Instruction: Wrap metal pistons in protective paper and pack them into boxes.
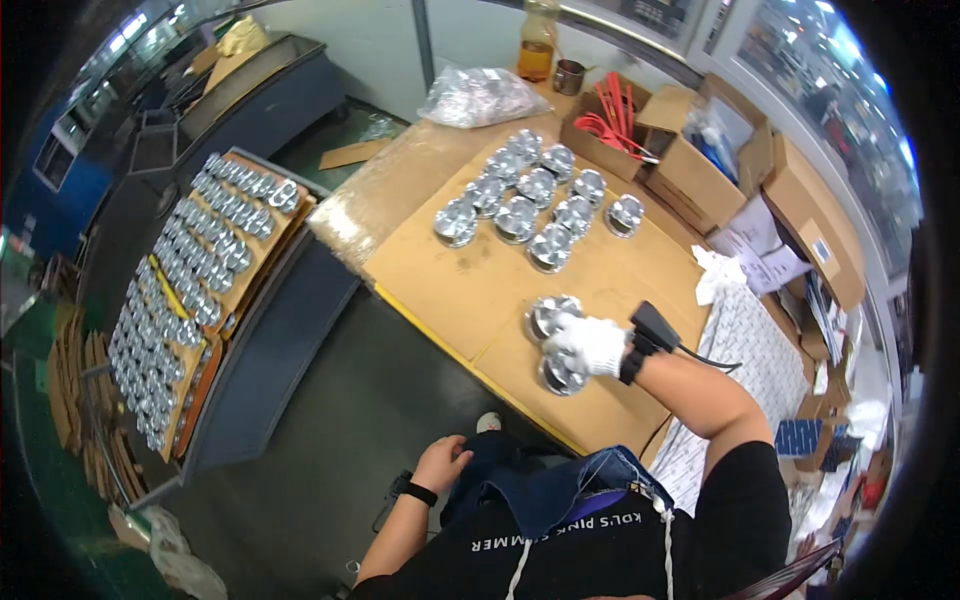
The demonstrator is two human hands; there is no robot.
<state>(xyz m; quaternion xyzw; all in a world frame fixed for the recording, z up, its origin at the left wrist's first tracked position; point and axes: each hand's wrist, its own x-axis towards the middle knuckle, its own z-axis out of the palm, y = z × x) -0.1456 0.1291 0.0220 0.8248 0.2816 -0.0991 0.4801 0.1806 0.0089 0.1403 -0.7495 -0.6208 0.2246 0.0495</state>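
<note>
My right hand (592,345), in a white glove, is over the cardboard-covered bench with its fingers closed on a shiny round metal part (562,374). Just beyond it, and close to the glove, stands another shiny round metal part (553,314). A dark device with a black cable is strapped at my right wrist. Low beside my thigh hangs my bare left hand (440,466), its fingers loosely bent, thumb apart, with nothing seen in it. Farther back on the cardboard (420,262) stand several similar metal parts (535,187) in loose rows.
Boxes line the bench's back right; one box (603,140) holds red-handled tools. A plastic-wrapped bundle (482,97), a bottle of amber liquid (537,45) and a metal cup (568,77) stand at the back. To the left, a cart (270,345) carries boards with many silver parts.
</note>
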